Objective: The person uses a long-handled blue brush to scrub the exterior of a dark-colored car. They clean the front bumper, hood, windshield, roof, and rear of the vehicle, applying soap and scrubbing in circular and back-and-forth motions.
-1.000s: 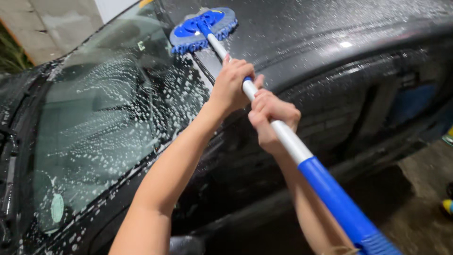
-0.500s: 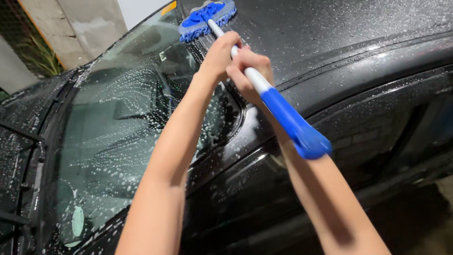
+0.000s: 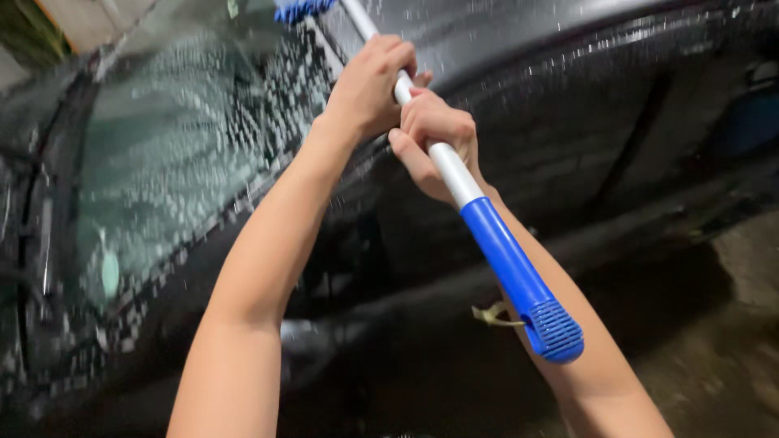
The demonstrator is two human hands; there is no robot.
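Both my hands grip the white pole of a long-handled wash mop point(image 3: 451, 174). My left hand point(image 3: 370, 84) is wrapped around the pole higher up, and my right hand point(image 3: 432, 138) holds it just below, above the blue grip end point(image 3: 519, 280). The blue mop head point(image 3: 299, 9) is mostly cut off at the top edge, resting near the top of the windscreen. It lies against a wet black car point(image 3: 568, 122) covered in soap suds.
The sudsy windscreen point(image 3: 162, 162) fills the left side, with a wiper point(image 3: 36, 243) at its lower edge. The car's side window and door point(image 3: 649, 138) are to the right. Wet concrete ground point(image 3: 730, 324) shows at the lower right.
The view has dropped and blurred. The mop head has slid up out of the frame, and the blue grip end now hangs lower. Both hands keep their hold on the pole.
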